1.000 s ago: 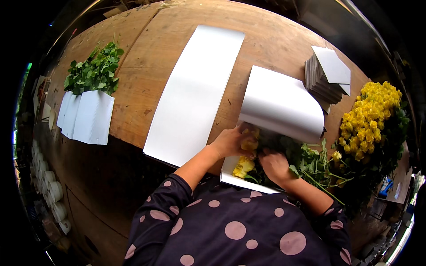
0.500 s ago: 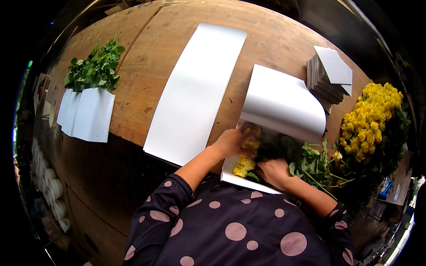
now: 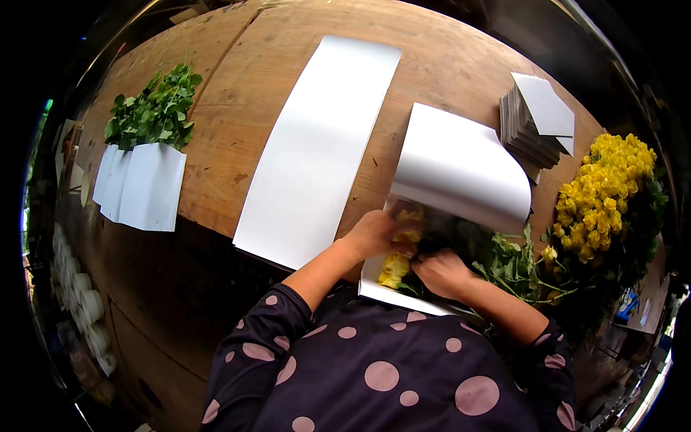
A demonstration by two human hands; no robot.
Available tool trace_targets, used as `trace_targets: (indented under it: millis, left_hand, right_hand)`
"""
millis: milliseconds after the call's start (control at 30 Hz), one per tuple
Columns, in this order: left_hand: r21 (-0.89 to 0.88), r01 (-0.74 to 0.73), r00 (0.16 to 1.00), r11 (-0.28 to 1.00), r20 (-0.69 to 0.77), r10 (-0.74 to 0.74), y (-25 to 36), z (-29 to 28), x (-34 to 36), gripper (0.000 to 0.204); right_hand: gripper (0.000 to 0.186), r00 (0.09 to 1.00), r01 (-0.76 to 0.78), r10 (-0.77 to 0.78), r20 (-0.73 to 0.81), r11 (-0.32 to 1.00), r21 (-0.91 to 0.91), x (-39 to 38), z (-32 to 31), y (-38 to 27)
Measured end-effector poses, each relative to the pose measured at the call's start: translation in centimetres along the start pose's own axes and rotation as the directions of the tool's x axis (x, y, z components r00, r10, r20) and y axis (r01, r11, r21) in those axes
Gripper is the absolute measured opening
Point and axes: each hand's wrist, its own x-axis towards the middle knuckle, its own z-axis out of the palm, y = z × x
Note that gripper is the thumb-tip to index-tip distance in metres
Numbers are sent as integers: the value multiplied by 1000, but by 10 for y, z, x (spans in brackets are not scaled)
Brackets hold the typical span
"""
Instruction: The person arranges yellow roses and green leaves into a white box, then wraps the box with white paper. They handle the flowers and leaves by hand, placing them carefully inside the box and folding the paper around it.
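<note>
Yellow roses (image 3: pixel 394 270) lie with their heads in line on a white paper sheet (image 3: pixel 373 277) at the table's near edge. Over the blooms my left hand (image 3: pixel 374 232) curls its fingers, closed around rose heads; its fingertips are partly blurred. My right hand (image 3: pixel 440 273) is closed in a fist just right of the heads, among the leaves and stems; what lies inside it is hidden. Leafy rose stems (image 3: pixel 511 263) run out to the right. The sheet's far part (image 3: pixel 461 162) curves up and over, shading the leaves beneath.
Left of my hands lies a long white sheet (image 3: pixel 317 151). Paper-wrapped bunches (image 3: pixel 151 187) with green foliage (image 3: pixel 155 108) rest at the table's left edge. A cardboard stack (image 3: pixel 529 129) stands back right, near a big heap of yellow roses (image 3: pixel 601 198). White rolls (image 3: pixel 86 309) sit lower left.
My right hand has shifted slightly up and left toward the rose heads and closed into a tighter fist. Stems at the right have moved a little. The left hand stays put.
</note>
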Motion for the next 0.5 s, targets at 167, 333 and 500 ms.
trace_targets:
  millis: [167, 333, 500]
  left_hand:
    - [29, -23, 1000, 999, 21, 22, 3, -3, 0, 32]
    - [21, -19, 1000, 1000, 4, 19, 3, 0, 0, 34]
    - [100, -57, 997, 993, 59, 52, 13, -8, -2, 54]
  right_hand:
    - [26, 993, -66, 53, 107, 991, 118, 5, -5, 2]
    - [24, 998, -33, 27, 64, 995, 97, 5, -6, 4]
    - [17, 999, -40, 40, -7, 999, 28, 4, 6, 5]
